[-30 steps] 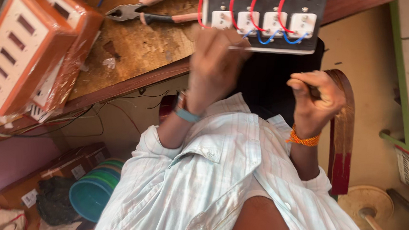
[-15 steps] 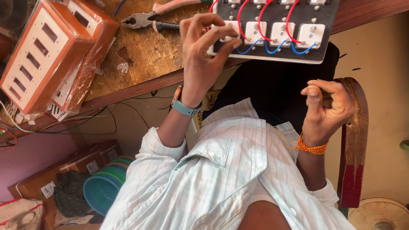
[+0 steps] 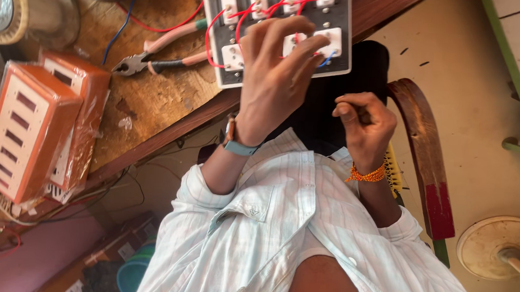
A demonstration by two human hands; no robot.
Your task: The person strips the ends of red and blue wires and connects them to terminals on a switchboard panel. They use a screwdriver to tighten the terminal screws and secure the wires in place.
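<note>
Closer now, left hand [image 3: 275, 76] grips black switch panel [image 3: 278, 22], red-wired.

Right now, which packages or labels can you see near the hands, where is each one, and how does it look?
Front box: left on the bench, orange and white, a row of dark slots, in clear wrap.
Rear box: just behind it, same orange kind, wrap crinkled.
Small labels: white squares on a brown box on the floor, bottom left; too small to read.
No screens or signs.
</note>
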